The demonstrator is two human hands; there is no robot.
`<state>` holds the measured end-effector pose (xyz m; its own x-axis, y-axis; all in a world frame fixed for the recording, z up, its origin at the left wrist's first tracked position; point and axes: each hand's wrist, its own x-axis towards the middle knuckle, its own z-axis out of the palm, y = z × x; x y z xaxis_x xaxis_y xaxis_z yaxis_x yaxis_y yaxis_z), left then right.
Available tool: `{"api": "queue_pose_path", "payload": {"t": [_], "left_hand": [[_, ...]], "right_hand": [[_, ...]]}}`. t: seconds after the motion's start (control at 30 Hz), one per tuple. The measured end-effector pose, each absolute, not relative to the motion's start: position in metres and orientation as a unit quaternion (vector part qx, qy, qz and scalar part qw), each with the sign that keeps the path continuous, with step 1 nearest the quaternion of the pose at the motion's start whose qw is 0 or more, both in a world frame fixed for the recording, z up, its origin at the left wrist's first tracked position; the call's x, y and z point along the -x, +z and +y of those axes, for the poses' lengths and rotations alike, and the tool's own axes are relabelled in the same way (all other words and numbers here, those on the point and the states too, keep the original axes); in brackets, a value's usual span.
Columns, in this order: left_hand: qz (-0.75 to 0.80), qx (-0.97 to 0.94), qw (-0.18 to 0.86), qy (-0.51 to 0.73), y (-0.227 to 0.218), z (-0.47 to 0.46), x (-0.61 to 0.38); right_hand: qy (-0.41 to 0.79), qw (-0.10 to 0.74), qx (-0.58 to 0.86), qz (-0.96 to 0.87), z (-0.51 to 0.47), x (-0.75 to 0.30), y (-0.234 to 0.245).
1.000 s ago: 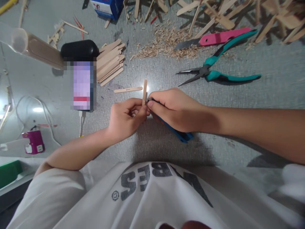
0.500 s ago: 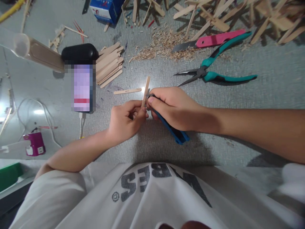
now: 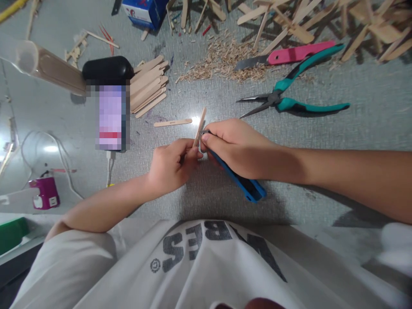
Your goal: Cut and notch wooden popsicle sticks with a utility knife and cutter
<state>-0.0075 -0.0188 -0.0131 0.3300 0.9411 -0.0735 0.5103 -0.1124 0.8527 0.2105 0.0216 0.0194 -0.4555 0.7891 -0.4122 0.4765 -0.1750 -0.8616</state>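
Along the table's near edge (image 3: 96, 210) lies the person's pale shirt (image 3: 219, 262), with dark lettering. At the left of that edge, a purple adapter (image 3: 45, 194) sits beside a loop of white cable (image 3: 66, 161).

Farther in, midway along the near edge, the right hand (image 3: 236, 148) has its fingers wrapped round a blue-handled cutter (image 3: 236, 176), whose handle end slants back toward that edge. To its left, the left hand (image 3: 170, 165) pinches the lower end of a thin wooden stick (image 3: 200, 126) between its fingers; the stick tilts up and away, close beside the cutter's tip. Whether the two touch is hard to tell.

Just past the left hand, another stick (image 3: 173, 123) lies flat. Toward the table's left edge rests a phone (image 3: 110, 113), its screen blurred out; toward the right edge, teal-handled pliers (image 3: 274, 98) lie spread.

Beyond are a stack of sticks (image 3: 149, 88), a black case (image 3: 107, 69), wood shavings (image 3: 222, 56) and a pink-handled knife (image 3: 298, 53). Toward the far edge stand a blue box (image 3: 143, 13) and, farther right, joined sticks (image 3: 370, 28).
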Motion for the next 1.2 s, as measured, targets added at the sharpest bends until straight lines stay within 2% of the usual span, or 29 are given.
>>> {"api": "queue_pose_path", "payload": {"t": [0.3,0.37,0.47,0.6,0.77,1.0,1.2], "left_hand": [[0.502,-0.621,0.524,0.296,-0.009,-0.014,0.005],[0.507,-0.631,0.504,0.301,-0.005,-0.005,0.008],[0.542,-0.664,0.401,0.325,0.000,0.018,0.021],[0.538,-0.739,0.328,0.237,0.006,0.055,0.055],[0.571,-0.678,0.427,0.181,0.002,0.077,0.090],[0.608,-0.645,0.399,0.235,-0.001,0.068,0.065],[0.577,-0.649,0.401,0.292,-0.011,0.065,0.063]], "right_hand": [[0.594,0.177,0.485,-0.616,0.020,-0.208,0.012],[0.604,0.193,0.490,-0.598,0.018,-0.209,0.010],[0.636,0.213,0.477,-0.568,0.015,-0.213,0.009],[0.640,0.223,0.440,-0.589,0.012,-0.218,0.005],[0.624,0.207,0.418,-0.627,0.012,-0.222,0.001],[0.609,0.151,0.425,-0.652,0.014,-0.226,0.011],[0.604,0.148,0.427,-0.657,0.015,-0.226,0.010]]}}
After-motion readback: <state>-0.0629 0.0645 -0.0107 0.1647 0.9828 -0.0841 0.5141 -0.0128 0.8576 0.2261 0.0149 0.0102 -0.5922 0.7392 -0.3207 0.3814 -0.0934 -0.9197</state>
